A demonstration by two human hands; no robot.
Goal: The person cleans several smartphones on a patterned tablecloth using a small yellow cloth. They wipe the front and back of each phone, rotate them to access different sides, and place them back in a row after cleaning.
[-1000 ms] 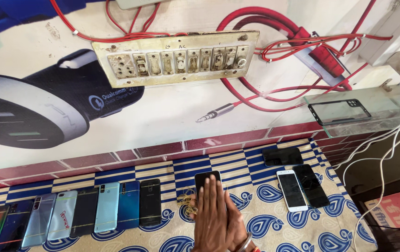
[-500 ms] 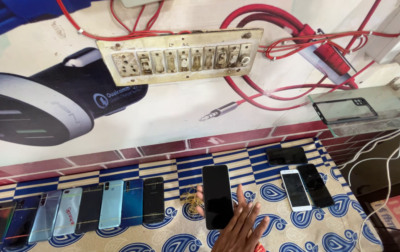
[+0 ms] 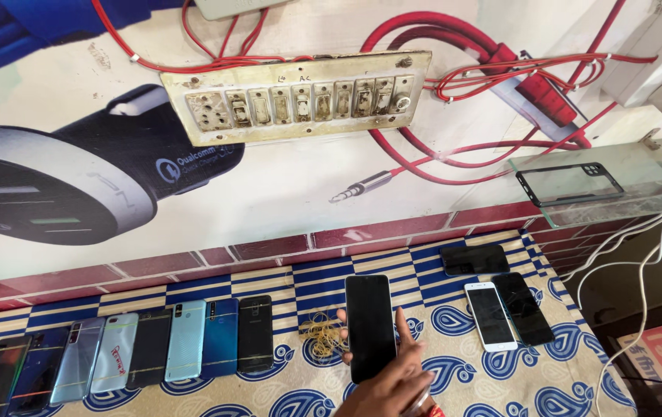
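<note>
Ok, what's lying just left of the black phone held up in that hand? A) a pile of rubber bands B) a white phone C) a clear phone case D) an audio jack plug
A: a tangle of tan rubber bands sits on the patterned cloth immediately left of the black phone the hand holds.

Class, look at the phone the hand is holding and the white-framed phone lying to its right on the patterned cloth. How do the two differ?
The held black phone is gripped by a hand; the white-framed phone lies untouched on the patterned cloth. The held black phone looks longer and wider than the white-framed phone. Its front is black to the edges, while the other has a white border. Both face up with dark screens.
</note>
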